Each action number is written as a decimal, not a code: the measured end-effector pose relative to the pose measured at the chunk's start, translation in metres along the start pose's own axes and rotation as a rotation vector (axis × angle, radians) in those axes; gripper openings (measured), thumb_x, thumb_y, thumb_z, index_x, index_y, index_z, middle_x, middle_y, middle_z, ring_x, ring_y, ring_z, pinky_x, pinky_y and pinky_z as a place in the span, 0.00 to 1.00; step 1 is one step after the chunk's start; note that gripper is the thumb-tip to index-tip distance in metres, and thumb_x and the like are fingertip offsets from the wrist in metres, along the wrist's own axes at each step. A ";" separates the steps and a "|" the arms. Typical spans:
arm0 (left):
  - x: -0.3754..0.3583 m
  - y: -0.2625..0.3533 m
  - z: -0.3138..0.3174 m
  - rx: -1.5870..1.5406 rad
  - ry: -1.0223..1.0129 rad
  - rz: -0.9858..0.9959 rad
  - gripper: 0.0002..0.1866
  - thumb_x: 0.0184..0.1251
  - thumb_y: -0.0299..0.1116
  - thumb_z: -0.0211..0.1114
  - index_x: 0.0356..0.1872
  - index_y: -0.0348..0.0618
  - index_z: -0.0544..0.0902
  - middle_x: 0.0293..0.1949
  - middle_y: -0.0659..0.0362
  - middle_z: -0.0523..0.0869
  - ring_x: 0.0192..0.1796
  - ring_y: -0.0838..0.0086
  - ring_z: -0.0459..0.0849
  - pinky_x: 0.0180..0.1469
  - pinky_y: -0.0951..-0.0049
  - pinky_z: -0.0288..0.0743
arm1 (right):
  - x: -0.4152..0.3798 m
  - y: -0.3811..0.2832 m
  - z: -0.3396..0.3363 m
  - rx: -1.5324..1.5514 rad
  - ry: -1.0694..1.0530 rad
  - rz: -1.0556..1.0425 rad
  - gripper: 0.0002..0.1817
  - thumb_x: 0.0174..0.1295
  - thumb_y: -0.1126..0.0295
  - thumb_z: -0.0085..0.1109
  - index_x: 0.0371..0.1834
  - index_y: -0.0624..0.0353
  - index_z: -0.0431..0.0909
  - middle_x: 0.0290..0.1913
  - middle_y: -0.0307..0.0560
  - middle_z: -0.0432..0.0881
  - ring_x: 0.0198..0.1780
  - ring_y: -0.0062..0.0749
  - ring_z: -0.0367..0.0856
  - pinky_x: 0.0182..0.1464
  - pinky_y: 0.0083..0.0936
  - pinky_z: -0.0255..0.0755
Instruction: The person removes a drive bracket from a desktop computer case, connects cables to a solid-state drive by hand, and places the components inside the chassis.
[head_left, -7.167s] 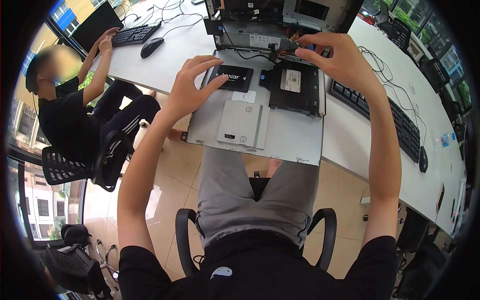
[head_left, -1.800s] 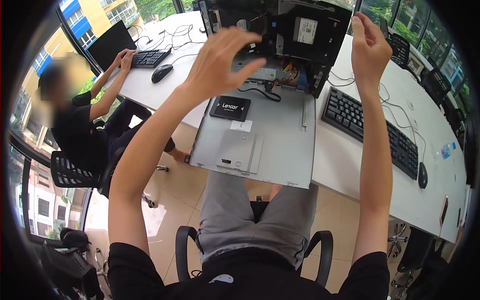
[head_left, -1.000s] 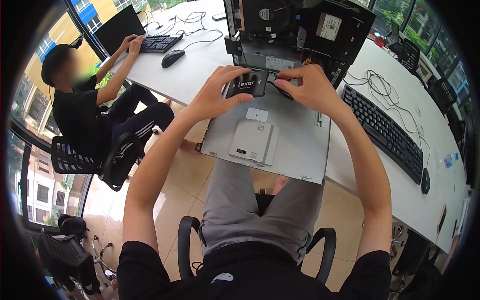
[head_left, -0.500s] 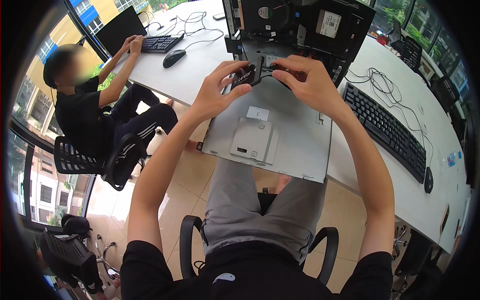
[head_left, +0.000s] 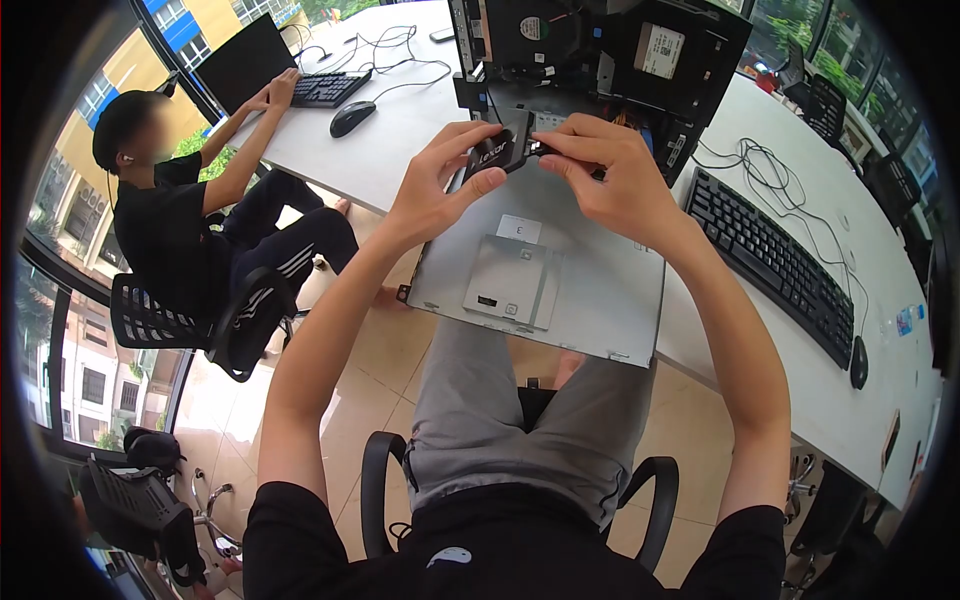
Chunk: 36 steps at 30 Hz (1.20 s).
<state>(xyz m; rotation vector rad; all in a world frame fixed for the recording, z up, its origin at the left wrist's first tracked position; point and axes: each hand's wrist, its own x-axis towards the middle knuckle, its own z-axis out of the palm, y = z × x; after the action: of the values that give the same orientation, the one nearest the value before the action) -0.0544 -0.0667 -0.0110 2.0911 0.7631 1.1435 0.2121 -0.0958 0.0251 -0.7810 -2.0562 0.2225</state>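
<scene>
My left hand is closed on a black Lexar solid-state drive, with thumb and fingers along its sides. The drive is tilted, lettering towards me. My right hand pinches a small dark cable connector right at the drive's right edge; the fingers hide part of it. Behind both hands stands an opened black computer case with its inside showing. Below them, a grey metal side panel of the computer juts over the table's edge above my lap.
A black keyboard and a mouse lie on the white table at the right, beside tangled cables. On the left, a seated person has both hands near another keyboard and a monitor. Another mouse lies nearby.
My right hand has brought the connector up against the drive's right edge, where its pale end now shows. The left hand keeps its grip on the drive. The seated person's hands have shifted slightly.
</scene>
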 end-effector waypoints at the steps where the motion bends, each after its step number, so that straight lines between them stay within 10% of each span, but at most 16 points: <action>1: 0.000 0.000 0.000 -0.001 0.003 0.004 0.30 0.80 0.37 0.74 0.77 0.33 0.78 0.75 0.52 0.77 0.76 0.66 0.77 0.79 0.60 0.71 | 0.000 -0.001 0.000 -0.009 0.001 -0.001 0.14 0.71 0.77 0.72 0.59 0.64 0.91 0.42 0.44 0.87 0.34 0.31 0.80 0.37 0.25 0.72; 36: -0.002 0.007 0.002 0.024 0.019 0.088 0.32 0.75 0.39 0.79 0.73 0.32 0.81 0.70 0.49 0.81 0.71 0.63 0.83 0.76 0.63 0.77 | 0.002 0.003 -0.001 -0.060 0.080 -0.006 0.12 0.70 0.74 0.73 0.55 0.62 0.93 0.42 0.45 0.88 0.38 0.40 0.86 0.43 0.32 0.77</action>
<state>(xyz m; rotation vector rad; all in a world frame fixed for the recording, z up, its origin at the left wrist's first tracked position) -0.0521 -0.0734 -0.0073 2.1554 0.7032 1.2079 0.2132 -0.0925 0.0261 -0.8073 -1.9973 0.1253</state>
